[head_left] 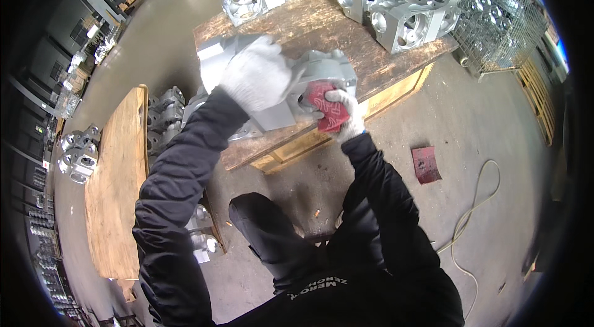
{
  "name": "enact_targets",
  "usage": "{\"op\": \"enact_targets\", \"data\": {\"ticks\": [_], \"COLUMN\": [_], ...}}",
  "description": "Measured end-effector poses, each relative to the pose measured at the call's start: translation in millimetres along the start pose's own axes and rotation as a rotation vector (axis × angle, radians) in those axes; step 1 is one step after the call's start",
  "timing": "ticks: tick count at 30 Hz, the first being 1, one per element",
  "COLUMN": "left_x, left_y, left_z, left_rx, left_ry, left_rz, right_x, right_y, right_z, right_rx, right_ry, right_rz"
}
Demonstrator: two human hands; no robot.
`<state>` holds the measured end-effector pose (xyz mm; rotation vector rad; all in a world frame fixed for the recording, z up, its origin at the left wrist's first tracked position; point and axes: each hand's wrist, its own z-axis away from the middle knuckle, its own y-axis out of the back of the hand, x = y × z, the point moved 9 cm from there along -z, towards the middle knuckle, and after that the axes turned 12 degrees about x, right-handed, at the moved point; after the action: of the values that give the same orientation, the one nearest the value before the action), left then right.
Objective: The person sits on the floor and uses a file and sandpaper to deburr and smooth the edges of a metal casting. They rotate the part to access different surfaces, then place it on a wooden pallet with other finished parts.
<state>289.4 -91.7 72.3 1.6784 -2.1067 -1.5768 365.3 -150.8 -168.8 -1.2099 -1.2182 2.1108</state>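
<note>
A grey cast metal housing (322,70) lies on a worn wooden crate table (383,64). My left hand (257,73), in a white glove, rests on top of the housing and grips it. My right hand (346,113), also in a white glove, presses a red abrasive pad (327,110) against the housing's near face. Both sleeves are black.
Several machined metal housings (402,2) stand at the table's far end, and more fill a wire cage (501,24) at right. A wooden board (114,191) with castings beside it lies to the left. On the concrete floor lie another red pad (426,164) and a hose (473,209).
</note>
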Motion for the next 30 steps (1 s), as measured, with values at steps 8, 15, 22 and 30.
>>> {"op": "enact_targets", "data": {"ticks": [8, 15, 22, 30], "left_x": [13, 3, -1, 31], "left_y": [-8, 2, -15, 30], "left_z": [19, 15, 22, 34], "left_rx": [-0.05, -0.003, -0.07, 0.327], "left_ry": [-0.117, -0.084, -0.026, 0.213], "left_rz": [-0.047, -0.074, -0.104, 0.054], "right_x": [6, 9, 51, 14], "right_y": [-12, 4, 4, 28], "right_z": [31, 25, 13, 27], "right_rx": [0.179, 0.154, 0.001, 0.185], "right_ry": [0.832, 0.089, -0.04, 0.332], "right_rz": [1.629, 0.082, -0.289, 0.815]}}
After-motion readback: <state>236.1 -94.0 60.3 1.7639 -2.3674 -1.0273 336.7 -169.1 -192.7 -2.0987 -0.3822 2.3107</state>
